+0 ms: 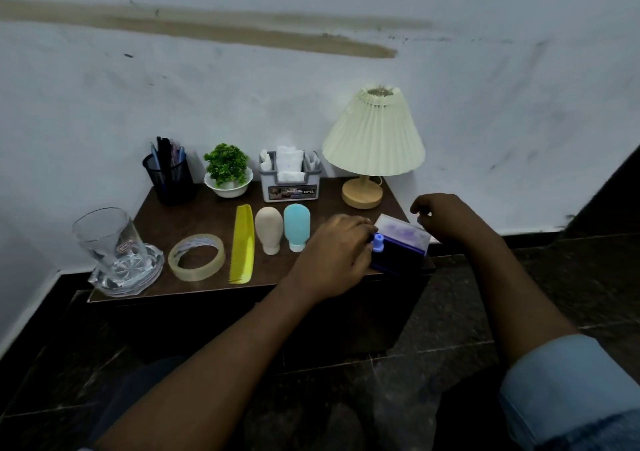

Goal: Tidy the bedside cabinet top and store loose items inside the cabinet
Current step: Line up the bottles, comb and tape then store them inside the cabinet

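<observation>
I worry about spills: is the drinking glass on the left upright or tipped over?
Upright: the glass stands with its open mouth up, its base in the clear dish.

Wall (311, 97) ahead of me was pale and scuffed, with a long brown streak (242, 31) high across it. Against it, at the back of the cabinet (194, 222), four things stood in a row.
- Leftmost: dark mesh pen cup (170, 180), pens (166, 149) upright in it.
- Next: small green plant (227, 163) in a white bowl (228, 189).
- Then a grey organiser (290, 187) holding white packets (287, 163), label on its front.
- Rightmost: lamp (374, 135), cream pleated shade, round wooden base (362, 192).

Floor (381, 381) below me was dark stone, dimly lit.
</observation>
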{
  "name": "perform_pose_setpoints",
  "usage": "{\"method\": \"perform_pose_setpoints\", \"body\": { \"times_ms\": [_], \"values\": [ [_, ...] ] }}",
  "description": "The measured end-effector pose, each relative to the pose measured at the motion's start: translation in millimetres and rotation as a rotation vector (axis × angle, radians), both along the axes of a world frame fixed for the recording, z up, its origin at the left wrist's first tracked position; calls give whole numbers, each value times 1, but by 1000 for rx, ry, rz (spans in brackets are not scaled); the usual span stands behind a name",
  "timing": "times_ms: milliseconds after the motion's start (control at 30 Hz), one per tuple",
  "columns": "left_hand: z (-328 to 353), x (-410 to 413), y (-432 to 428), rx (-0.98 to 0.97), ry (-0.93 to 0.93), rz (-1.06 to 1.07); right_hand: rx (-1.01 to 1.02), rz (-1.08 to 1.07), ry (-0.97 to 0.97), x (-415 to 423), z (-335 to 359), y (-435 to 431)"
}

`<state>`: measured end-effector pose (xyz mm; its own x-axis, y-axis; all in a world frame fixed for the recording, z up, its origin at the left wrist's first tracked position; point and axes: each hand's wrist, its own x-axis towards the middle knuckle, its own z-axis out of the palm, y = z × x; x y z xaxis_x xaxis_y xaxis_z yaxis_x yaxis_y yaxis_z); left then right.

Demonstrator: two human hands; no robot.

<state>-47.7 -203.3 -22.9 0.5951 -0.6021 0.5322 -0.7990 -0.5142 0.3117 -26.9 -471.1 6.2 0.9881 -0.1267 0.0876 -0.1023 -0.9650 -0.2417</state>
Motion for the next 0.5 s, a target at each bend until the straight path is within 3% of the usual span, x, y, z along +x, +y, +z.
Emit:
{"method": "perform_pose_setpoints", "body": {
  "times_ms": [133, 267, 500],
  "values": [
    [-11, 7, -26, 131, 92, 59, 0, -121, 128, -3, -5, -18],
    [-18, 13, -48, 271, -29, 111, 22, -228, 202, -1, -14, -25],
    [-24, 26, -61, 183, -30, 142, 437, -378, 130, 5, -29, -21]
  ]
}}
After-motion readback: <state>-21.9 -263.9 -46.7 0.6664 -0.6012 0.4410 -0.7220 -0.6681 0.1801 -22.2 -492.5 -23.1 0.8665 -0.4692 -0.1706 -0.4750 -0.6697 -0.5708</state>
